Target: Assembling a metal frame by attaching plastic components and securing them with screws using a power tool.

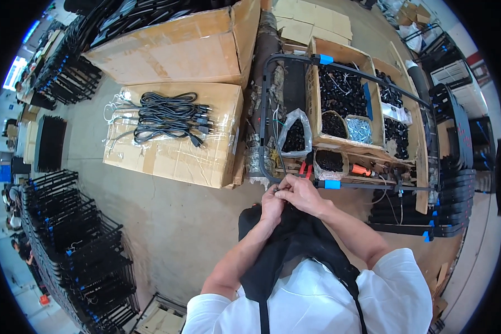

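So left hand (271, 208), right hand (300, 195) together, pinching a small dark part (276, 190) (type unclear) by the tubular frame's (263, 111) near-left corner; loose grip could drop it.

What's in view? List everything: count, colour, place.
Frame: 1, black, over tray
Bands: 2, blue, on frame
Tray: 1, tan, right of centre
Parts: many, black, in tray
Metal bits: many, silver, in tray
Bag: 1, clear, left of tray
Cables: several, black, on lower box
Large boxes: 2, brown, left of centre
Item: 1, orange, below tray
Frame stacks: several, black, both sides
Apron: 1, black, on chest
Shirt: 1, white, bottom
Left fingers, right fingers: 2 hands, bare, below frame corner
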The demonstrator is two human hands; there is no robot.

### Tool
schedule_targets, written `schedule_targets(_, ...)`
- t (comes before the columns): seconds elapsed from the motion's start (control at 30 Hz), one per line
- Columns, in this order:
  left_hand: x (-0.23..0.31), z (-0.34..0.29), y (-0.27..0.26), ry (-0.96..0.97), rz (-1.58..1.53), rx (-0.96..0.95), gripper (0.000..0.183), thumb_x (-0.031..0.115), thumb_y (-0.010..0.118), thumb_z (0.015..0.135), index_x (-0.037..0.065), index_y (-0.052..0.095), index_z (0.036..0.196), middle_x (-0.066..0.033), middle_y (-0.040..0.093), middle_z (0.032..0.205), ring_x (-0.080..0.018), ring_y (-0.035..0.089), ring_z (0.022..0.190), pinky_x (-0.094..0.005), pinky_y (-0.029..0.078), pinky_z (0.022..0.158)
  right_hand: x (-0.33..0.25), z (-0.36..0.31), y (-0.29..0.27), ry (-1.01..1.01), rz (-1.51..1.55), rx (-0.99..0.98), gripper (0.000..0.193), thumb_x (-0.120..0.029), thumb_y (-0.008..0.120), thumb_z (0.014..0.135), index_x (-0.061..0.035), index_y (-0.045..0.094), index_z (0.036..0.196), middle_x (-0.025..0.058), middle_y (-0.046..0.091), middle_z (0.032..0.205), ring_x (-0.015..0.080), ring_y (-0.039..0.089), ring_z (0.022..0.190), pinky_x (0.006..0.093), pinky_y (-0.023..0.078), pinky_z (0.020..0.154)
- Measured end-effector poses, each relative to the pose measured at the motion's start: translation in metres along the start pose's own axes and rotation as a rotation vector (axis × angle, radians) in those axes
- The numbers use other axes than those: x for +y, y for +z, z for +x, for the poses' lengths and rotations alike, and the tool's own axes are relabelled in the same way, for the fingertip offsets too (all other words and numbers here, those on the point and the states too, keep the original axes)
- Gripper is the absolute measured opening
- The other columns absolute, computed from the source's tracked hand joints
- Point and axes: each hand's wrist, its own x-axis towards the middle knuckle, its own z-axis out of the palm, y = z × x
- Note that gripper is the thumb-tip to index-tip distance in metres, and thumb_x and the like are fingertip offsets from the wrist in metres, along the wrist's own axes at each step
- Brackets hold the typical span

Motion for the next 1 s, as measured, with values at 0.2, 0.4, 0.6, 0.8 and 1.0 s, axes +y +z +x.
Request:
schedule_targets(0.2, 0.005, 0.006, -0.011, -0.083, 0.18, -0.045, 0.018, -0.004, 0.057, 0.097, 0.005, 0.065, 0.11, -0.0066, 0.071, 0.101, -0.0161, 0.069, 0.087, -0.0297, 0.057, 0.076, 0.001, -0.016, 0.021, -0.115, -0.119, 0.288, 0.019, -0.019, 0.073, 0.09, -0.0034, 0.077, 0.1, 0.0162, 0.071, 0.098, 0.0334, 0.07, 0.097, 0.043, 0.055, 0.085)
schedule_targets(0.4, 0.012, 0.006, -0.009, -0.051, 0.266, -0.089, 0.017, -0.004, 0.058, 0.094, 0.006, 0.067, 0.104, -0.0044, 0.07, 0.096, -0.0137, 0.066, 0.079, -0.0284, 0.054, 0.068, 0.009, -0.027, 0.018, -0.165, -0.215, 0.255, 0.022, -0.015, 0.069, 0.094, -0.0008, 0.074, 0.11, 0.0158, 0.072, 0.1, 0.032, 0.071, 0.093, 0.0421, 0.057, 0.083)
schedule_targets(0.6, 0.032, 0.008, -0.006, -0.135, 0.369, -0.089, 0.008, 0.011, 0.071, 0.098, 0.006, 0.069, 0.104, -0.0013, 0.07, 0.089, -0.0117, 0.065, 0.075, -0.027, 0.052, 0.064, 0.05, -0.061, 0.042, 0.259, 0.751, 0.293, 0.022, -0.013, 0.065, 0.103, 0.0005, 0.065, 0.12, 0.0117, 0.073, 0.1, 0.0207, 0.073, 0.084, 0.0329, 0.06, 0.073)
schedule_targets(0.8, 0.051, 0.008, 0.005, -0.264, 0.441, -0.054, 0.013, 0.017, 0.074, 0.098, 0.005, 0.071, 0.098, -0.0024, 0.072, 0.085, -0.01, 0.062, 0.065, -0.0256, 0.047, 0.058, 0.092, -0.036, 0.059, 0.562, 1.211, 0.423, 0.017, -0.02, 0.066, 0.103, -0.0058, 0.067, 0.114, 0.0044, 0.072, 0.101, 0.0147, 0.068, 0.083, 0.0287, 0.052, 0.067)
schedule_targets(1.0, 0.057, 0.007, 0.006, -0.287, 0.499, -0.081, 0.015, 0.019, 0.072, 0.099, 0.005, 0.071, 0.097, -0.0014, 0.072, 0.083, -0.0094, 0.062, 0.065, -0.0255, 0.046, 0.058, 0.094, -0.01, 0.072, 0.492, 1.286, 0.278, 0.012, -0.022, 0.063, 0.105, -0.0116, 0.068, 0.107, -0.0007, 0.067, 0.092, 0.015, 0.062, 0.078, 0.0309, 0.044, 0.069)
